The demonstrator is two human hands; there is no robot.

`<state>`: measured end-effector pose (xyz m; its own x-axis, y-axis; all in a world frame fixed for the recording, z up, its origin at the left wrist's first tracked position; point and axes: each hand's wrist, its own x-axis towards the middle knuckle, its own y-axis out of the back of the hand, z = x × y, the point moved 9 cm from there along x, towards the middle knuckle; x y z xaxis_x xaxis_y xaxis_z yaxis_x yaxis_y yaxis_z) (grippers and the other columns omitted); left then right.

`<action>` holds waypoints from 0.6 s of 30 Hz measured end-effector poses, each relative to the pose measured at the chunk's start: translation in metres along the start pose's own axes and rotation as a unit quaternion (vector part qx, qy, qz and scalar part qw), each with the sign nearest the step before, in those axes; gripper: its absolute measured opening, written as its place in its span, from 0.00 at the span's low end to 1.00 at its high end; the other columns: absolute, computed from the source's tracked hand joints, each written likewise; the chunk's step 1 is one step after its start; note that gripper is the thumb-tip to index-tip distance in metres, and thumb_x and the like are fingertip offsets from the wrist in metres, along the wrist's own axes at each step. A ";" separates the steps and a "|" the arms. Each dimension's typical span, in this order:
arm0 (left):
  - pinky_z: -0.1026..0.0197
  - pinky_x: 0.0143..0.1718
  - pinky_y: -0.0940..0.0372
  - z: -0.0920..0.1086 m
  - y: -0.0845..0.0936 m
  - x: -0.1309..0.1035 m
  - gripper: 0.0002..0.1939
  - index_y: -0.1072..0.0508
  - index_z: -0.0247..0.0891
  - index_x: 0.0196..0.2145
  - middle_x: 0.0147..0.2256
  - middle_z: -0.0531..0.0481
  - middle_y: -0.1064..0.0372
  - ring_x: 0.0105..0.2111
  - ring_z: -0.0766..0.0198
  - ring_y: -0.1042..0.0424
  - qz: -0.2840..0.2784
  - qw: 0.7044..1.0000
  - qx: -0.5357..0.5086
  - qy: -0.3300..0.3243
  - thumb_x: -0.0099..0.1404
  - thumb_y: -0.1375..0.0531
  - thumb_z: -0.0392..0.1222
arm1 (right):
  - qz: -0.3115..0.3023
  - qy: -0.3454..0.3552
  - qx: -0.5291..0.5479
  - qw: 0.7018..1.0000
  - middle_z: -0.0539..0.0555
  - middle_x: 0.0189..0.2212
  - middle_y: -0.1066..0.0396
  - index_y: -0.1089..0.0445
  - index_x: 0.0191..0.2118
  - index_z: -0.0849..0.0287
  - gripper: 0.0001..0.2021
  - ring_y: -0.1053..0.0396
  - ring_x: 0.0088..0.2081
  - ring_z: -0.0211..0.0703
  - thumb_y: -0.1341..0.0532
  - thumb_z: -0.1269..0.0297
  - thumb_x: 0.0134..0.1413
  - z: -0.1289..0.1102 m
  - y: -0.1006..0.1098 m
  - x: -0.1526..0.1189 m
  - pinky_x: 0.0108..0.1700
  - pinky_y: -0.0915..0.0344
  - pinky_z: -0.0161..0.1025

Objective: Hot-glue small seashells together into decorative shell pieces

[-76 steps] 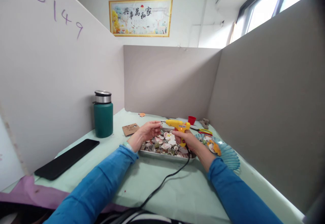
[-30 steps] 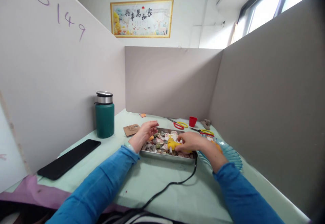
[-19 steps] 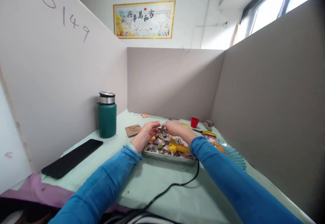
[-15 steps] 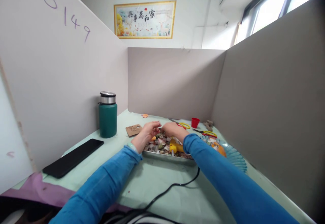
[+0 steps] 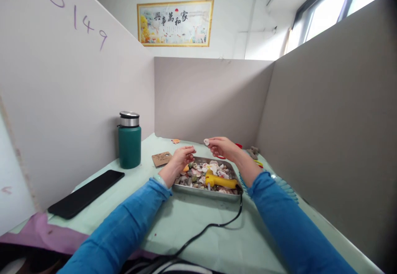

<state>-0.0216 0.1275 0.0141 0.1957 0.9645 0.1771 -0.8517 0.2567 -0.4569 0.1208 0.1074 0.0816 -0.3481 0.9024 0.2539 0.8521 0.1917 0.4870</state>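
Observation:
Between the fingertips of my right hand (image 5: pixel 223 147) is a small whitish shell (image 5: pixel 206 142), raised above the back of the metal tray (image 5: pixel 203 192). My left hand (image 5: pixel 182 158) is pinched closed over the tray's left back corner; what its fingertips hold is too small to make out. Mixed shells (image 5: pixel 194 173) fill much of the tray. A yellow glue gun (image 5: pixel 221 180) lies on them at the right, its black cord (image 5: pixel 214 225) running toward the front edge.
A green bottle (image 5: pixel 129 145) and a black phone-like slab (image 5: pixel 88 193) stand and lie at left. Behind are a brown card (image 5: pixel 161 159) and an orange piece (image 5: pixel 175 141). A blue plate (image 5: pixel 287 189), partly hidden by my right arm, lies right. Grey partitions (image 5: pixel 211 100) surround the table.
My right hand has risen from the tray and moved right, now with a whitish shell in its fingers. The glue gun and more shells are uncovered. My left hand has barely moved.

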 end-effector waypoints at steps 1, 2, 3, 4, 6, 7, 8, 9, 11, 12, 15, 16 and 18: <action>0.67 0.22 0.40 0.002 -0.003 -0.001 0.11 0.31 0.32 0.28 0.23 0.52 0.34 0.18 0.73 0.37 -0.009 1.000 0.008 -0.008 0.45 0.35 0.34 | -0.018 -0.012 0.106 0.994 0.55 0.30 0.31 0.33 0.40 0.63 0.13 0.35 0.25 0.34 0.46 0.60 0.54 0.001 -0.001 -0.006 0.27 0.37 0.31; 0.67 0.22 0.40 0.003 -0.005 -0.002 0.11 0.31 0.32 0.28 0.24 0.52 0.34 0.19 0.73 0.37 -0.017 1.000 0.016 -0.014 0.45 0.34 0.35 | -0.037 -0.022 0.188 0.981 0.54 0.28 0.31 0.33 0.39 0.63 0.11 0.36 0.24 0.33 0.45 0.61 0.53 0.002 -0.004 -0.011 0.26 0.38 0.31; 0.67 0.22 0.41 0.005 -0.008 -0.003 0.12 0.30 0.32 0.28 0.24 0.52 0.34 0.19 0.73 0.37 -0.025 0.999 0.023 -0.021 0.45 0.34 0.36 | -0.050 -0.032 0.242 0.968 0.53 0.27 0.32 0.33 0.37 0.62 0.10 0.37 0.23 0.33 0.45 0.62 0.53 0.003 -0.007 -0.015 0.26 0.38 0.30; 0.67 0.22 0.41 0.006 -0.010 -0.004 0.12 0.30 0.31 0.28 0.24 0.52 0.34 0.19 0.73 0.37 -0.033 0.999 0.029 -0.026 0.44 0.34 0.37 | -0.059 -0.042 0.276 0.958 0.53 0.26 0.32 0.33 0.36 0.62 0.09 0.38 0.22 0.32 0.46 0.64 0.53 0.004 -0.010 -0.019 0.25 0.39 0.30; 0.67 0.21 0.42 0.008 -0.015 -0.005 0.13 0.30 0.32 0.28 0.24 0.52 0.34 0.19 0.73 0.38 -0.043 0.998 0.040 -0.034 0.44 0.33 0.37 | -0.069 -0.059 0.306 0.948 0.52 0.27 0.32 0.33 0.35 0.61 0.08 0.38 0.23 0.32 0.46 0.65 0.54 0.006 -0.015 -0.023 0.25 0.39 0.29; 0.67 0.21 0.43 0.009 -0.016 -0.006 0.14 0.30 0.32 0.28 0.24 0.52 0.34 0.18 0.73 0.38 -0.044 0.997 0.045 -0.037 0.44 0.33 0.38 | -0.070 -0.064 0.312 0.945 0.53 0.28 0.31 0.33 0.35 0.61 0.08 0.37 0.23 0.32 0.47 0.65 0.54 0.007 -0.017 -0.024 0.25 0.39 0.29; 0.67 0.21 0.44 0.010 -0.017 -0.006 0.14 0.30 0.32 0.29 0.23 0.52 0.35 0.18 0.73 0.38 -0.046 0.997 0.050 -0.041 0.43 0.33 0.38 | -0.070 -0.067 0.317 0.944 0.53 0.29 0.31 0.33 0.36 0.61 0.08 0.37 0.23 0.32 0.47 0.64 0.55 0.007 -0.019 -0.024 0.25 0.39 0.29; 0.66 0.21 0.44 0.011 -0.018 -0.007 0.14 0.30 0.32 0.29 0.23 0.53 0.35 0.18 0.73 0.39 -0.048 0.996 0.055 -0.046 0.44 0.33 0.39 | -0.067 -0.068 0.321 0.942 0.53 0.29 0.30 0.34 0.36 0.61 0.07 0.37 0.23 0.32 0.46 0.64 0.55 0.008 -0.020 -0.024 0.25 0.39 0.29; 0.66 0.21 0.44 0.014 -0.021 -0.008 0.14 0.30 0.32 0.29 0.23 0.53 0.35 0.17 0.73 0.39 -0.051 0.995 0.070 -0.059 0.45 0.34 0.40 | -0.052 -0.067 0.328 0.941 0.54 0.30 0.30 0.34 0.36 0.61 0.07 0.37 0.23 0.32 0.44 0.64 0.53 0.010 -0.021 -0.022 0.24 0.38 0.29; 0.66 0.21 0.44 0.015 -0.022 -0.009 0.14 0.29 0.32 0.29 0.22 0.53 0.35 0.17 0.73 0.39 -0.052 0.993 0.079 -0.066 0.45 0.34 0.41 | -0.042 -0.067 0.329 0.941 0.54 0.29 0.30 0.34 0.36 0.62 0.07 0.37 0.22 0.32 0.43 0.64 0.52 0.011 -0.021 -0.021 0.24 0.38 0.30; 0.67 0.21 0.44 0.019 -0.025 -0.012 0.13 0.29 0.33 0.30 0.22 0.52 0.35 0.17 0.73 0.39 -0.050 0.989 0.111 -0.085 0.46 0.35 0.41 | 0.001 -0.067 0.308 0.949 0.53 0.27 0.30 0.34 0.35 0.62 0.08 0.37 0.21 0.32 0.39 0.65 0.48 0.017 -0.020 -0.018 0.22 0.38 0.30; 0.67 0.21 0.44 0.020 -0.025 -0.013 0.13 0.29 0.33 0.29 0.22 0.52 0.35 0.18 0.73 0.39 -0.046 0.988 0.119 -0.090 0.47 0.35 0.41 | 0.017 -0.065 0.291 0.954 0.53 0.26 0.30 0.35 0.35 0.61 0.09 0.37 0.20 0.31 0.38 0.65 0.47 0.018 -0.020 -0.018 0.21 0.38 0.30; 0.67 0.21 0.44 0.022 -0.026 -0.015 0.12 0.29 0.33 0.29 0.22 0.52 0.34 0.18 0.73 0.39 -0.040 0.986 0.132 -0.097 0.47 0.35 0.42 | 0.046 -0.052 0.249 0.966 0.51 0.24 0.31 0.34 0.34 0.61 0.09 0.38 0.19 0.31 0.37 0.64 0.46 0.019 -0.018 -0.017 0.20 0.39 0.29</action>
<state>-0.0126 0.1049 0.0424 0.1925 0.9054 0.3785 -0.9391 0.2818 -0.1966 0.1187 0.0962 0.0525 -0.2432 0.9533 0.1789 0.9689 0.2476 -0.0025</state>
